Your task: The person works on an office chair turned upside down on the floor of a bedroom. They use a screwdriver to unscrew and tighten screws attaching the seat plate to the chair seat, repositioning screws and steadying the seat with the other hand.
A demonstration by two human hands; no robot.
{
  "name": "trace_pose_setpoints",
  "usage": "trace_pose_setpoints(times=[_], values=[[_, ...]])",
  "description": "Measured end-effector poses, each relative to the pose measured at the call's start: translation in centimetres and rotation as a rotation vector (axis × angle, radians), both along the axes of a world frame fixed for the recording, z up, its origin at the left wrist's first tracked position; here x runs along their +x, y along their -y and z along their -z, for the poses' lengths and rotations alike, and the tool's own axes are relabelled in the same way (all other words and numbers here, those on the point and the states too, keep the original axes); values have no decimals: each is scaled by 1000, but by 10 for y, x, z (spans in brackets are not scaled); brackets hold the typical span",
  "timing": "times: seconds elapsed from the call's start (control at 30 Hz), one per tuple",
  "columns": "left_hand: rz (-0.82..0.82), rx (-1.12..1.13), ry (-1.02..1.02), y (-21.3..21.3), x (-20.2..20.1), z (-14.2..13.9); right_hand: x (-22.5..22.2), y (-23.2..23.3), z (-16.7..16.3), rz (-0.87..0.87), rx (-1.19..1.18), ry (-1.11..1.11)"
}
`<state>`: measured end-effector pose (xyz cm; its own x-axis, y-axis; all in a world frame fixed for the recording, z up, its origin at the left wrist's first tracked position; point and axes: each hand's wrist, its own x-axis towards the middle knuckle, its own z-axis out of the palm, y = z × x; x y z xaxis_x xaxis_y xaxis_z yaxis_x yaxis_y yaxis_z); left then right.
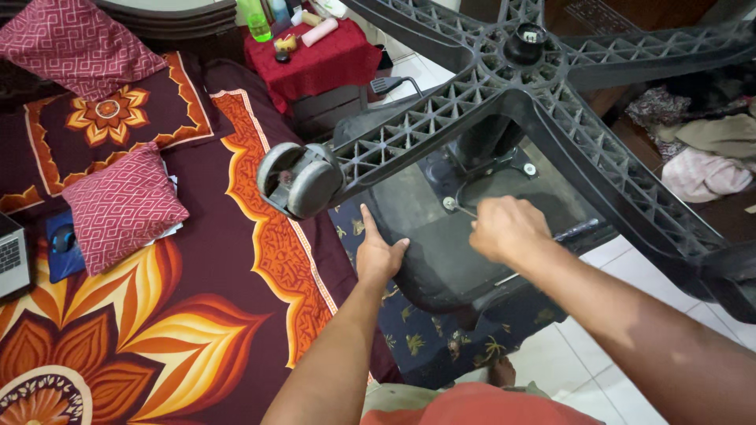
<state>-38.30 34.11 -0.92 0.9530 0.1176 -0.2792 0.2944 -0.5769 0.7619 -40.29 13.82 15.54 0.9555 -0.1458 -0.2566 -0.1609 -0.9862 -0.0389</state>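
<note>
bracing the upturned chair seat (429, 260), left hand (379, 256) flat; right hand (508, 228) fisted above it.

We see a bed (197, 315) on the left under a maroon cover with orange flower patterns, and two red patterned pillows (122, 206) lying on it. Beyond it stands a small cabinet (331, 98) draped in red cloth, with bottles (256, 20) on top. The floor (583, 370) is pale tile. Crumpled clothes (701, 169) are piled at the right.

Location: home bedroom. Indicators: bed with patterned bedspread (197, 315), pillows (122, 206), cloth-covered bedside table (315, 59) carrying toiletry bottles (260, 20).
</note>
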Motion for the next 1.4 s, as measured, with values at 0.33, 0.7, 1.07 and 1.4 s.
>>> trace_pose_setpoints(times=[0.33,0.7,1.07,1.4], values=[[-10,18,-47,4,3,10,-7,6,-6,-7,-92,-18],[73,298,56,9,9,20,24,14,-12,134,56,-170],[-82,-391,698,64,-43,-148,-6,21,-2,-25,22,-44],[-161,-467,911,62,-35,-152,-22,35,1,-65,16,50]])
